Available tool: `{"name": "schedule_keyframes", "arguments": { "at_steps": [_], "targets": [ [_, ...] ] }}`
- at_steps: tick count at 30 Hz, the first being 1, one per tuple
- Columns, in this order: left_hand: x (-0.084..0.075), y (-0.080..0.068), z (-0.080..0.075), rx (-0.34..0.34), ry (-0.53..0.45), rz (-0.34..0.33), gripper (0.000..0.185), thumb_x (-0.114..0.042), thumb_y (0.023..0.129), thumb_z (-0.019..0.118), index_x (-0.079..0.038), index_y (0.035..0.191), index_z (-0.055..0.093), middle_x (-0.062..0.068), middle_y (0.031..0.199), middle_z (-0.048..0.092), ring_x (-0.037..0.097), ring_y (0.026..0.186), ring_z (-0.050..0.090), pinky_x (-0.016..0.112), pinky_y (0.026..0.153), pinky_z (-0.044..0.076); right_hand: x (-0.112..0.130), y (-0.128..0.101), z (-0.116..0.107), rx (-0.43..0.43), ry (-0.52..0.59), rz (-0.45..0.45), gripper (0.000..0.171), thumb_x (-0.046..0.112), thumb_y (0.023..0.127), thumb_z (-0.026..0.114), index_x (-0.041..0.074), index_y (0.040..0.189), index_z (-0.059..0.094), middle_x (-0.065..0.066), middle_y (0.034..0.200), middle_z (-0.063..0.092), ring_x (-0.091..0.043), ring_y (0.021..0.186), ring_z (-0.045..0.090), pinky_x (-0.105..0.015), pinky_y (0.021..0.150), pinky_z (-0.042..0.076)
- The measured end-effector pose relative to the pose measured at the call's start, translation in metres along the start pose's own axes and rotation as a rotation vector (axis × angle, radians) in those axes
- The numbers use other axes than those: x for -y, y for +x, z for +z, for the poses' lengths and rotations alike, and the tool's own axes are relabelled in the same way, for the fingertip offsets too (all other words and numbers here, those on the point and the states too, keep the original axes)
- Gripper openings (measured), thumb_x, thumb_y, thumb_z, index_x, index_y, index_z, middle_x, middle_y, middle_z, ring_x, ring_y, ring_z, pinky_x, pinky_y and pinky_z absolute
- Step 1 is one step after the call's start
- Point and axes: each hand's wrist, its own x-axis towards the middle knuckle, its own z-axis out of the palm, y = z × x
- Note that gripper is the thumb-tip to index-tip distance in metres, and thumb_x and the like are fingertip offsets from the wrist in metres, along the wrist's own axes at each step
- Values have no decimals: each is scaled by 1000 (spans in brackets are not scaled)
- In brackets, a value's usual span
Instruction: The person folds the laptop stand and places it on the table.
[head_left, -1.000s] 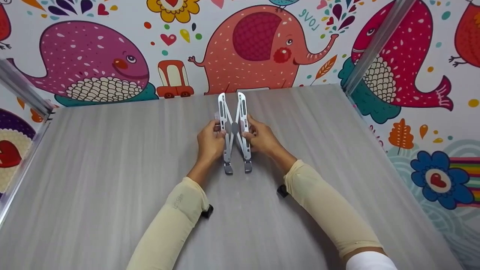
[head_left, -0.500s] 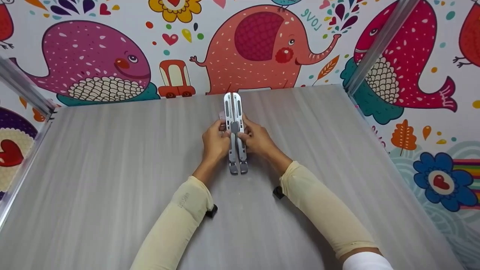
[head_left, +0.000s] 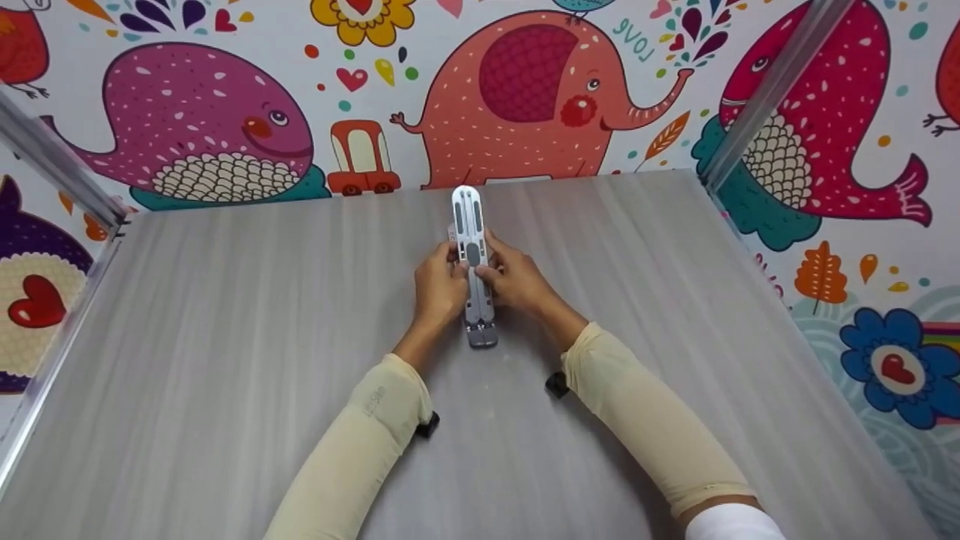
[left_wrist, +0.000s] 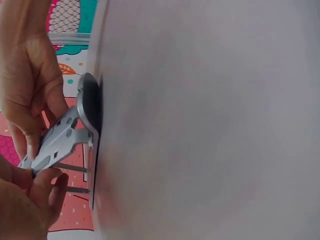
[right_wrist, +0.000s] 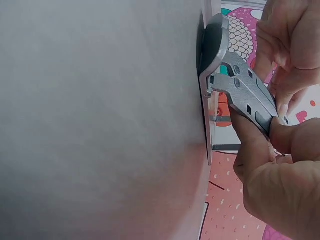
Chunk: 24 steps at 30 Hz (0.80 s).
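A wide grey wood-grain tabletop (head_left: 225,337) fills the view, edged by slanted aluminium frame bars (head_left: 52,161) at 10 and 2 o'clock. Behind it runs a bright cartoon wallpaper wall (head_left: 210,135) with a purple whale, a coral elephant and a red fish. Near 12 o'clock on the table lies the folded silver metal stand (head_left: 472,255), arms closed together. The left hand (head_left: 441,289) pinches its left edge with curled fingers; the right hand (head_left: 517,281) clamps its right edge likewise.
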Motion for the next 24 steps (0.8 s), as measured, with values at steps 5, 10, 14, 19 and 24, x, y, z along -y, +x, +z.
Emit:
{"name": "schedule_keyframes", "arguments": {
  "at_steps": [5,10,14,19,24],
  "targets": [
    [-9,-6,-4,22,137,34,37,-3,97,62,4,133,59,22,124,66,35,115,63,46,102,49,5,-1,-1,-39,-100,-23,70,13,102,62,29,162,29,-10,95,61,-19,77,59,-31,63,56],
    [-21,-25,-10,126,265,19,52,-7,96,65,7,143,49,25,119,62,37,108,63,49,93,53,10,0,-6,-69,-182,-29,69,17,98,68,24,159,37,-13,100,71,-19,80,64,-30,66,55],
    [-31,-43,-10,222,339,-55,71,-12,96,67,11,153,31,29,124,59,36,106,64,48,91,55,14,3,-17,-88,-171,-26,71,21,97,71,23,159,37,-14,114,71,-23,87,69,-35,73,59],
    [-35,-64,-6,288,441,-108,76,-16,95,69,16,151,30,29,119,65,36,99,68,49,90,56,27,14,-29,-203,-202,-85,65,28,100,67,22,158,39,-12,126,67,-25,102,70,-37,83,60],
    [-36,-77,2,287,530,-142,82,-23,91,72,19,149,31,27,114,70,38,96,71,51,87,57,45,32,-31,-264,-285,-177,60,29,100,66,27,155,44,-9,132,63,-18,107,67,-30,87,59]
  ]
}}
